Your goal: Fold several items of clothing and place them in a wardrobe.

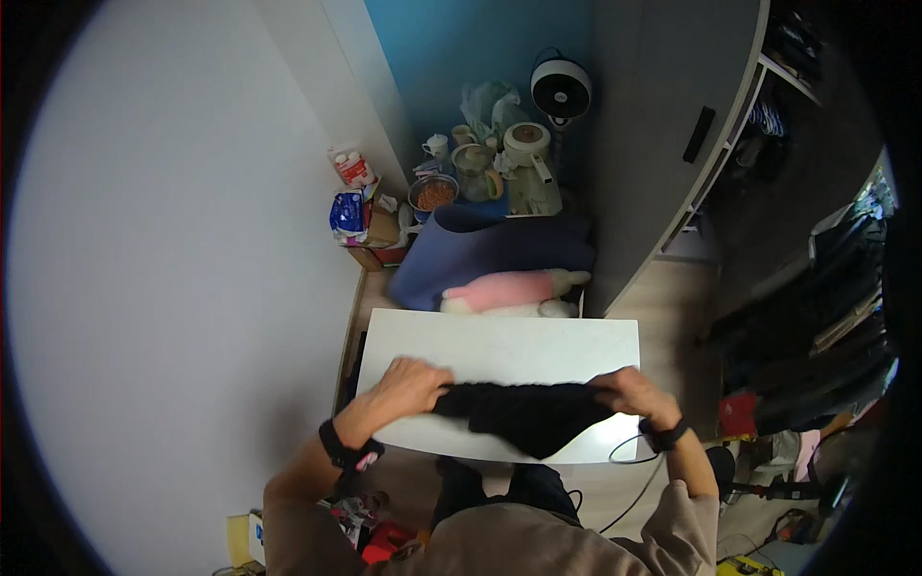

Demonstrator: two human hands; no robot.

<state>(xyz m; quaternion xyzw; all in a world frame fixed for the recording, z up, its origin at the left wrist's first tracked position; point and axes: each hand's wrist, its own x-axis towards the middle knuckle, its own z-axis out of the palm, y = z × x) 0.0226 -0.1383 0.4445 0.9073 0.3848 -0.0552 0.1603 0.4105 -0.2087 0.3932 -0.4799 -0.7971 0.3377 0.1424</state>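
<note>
A black cloth (533,414) is stretched sideways over a small white table (497,345). My left hand (412,385) grips its left end, and my right hand (634,392) grips the right end. Between them the upper edge runs nearly straight, while the lower part hangs to a point near the table's front edge. Its folds are hard to make out because the fabric is so dark, so the kind of garment or cloth cannot be told. Both wrists wear black bands, and a thin cable hangs by the right one.
Past the table lie a pink plush toy (504,290) and a rolled blue mat (439,252). Further back stand a glass kettle (473,176), a bowl of reddish-brown bits (434,194) and a fan (561,90). A grey wardrobe door (648,144) rises on the right; a wall flanks the left.
</note>
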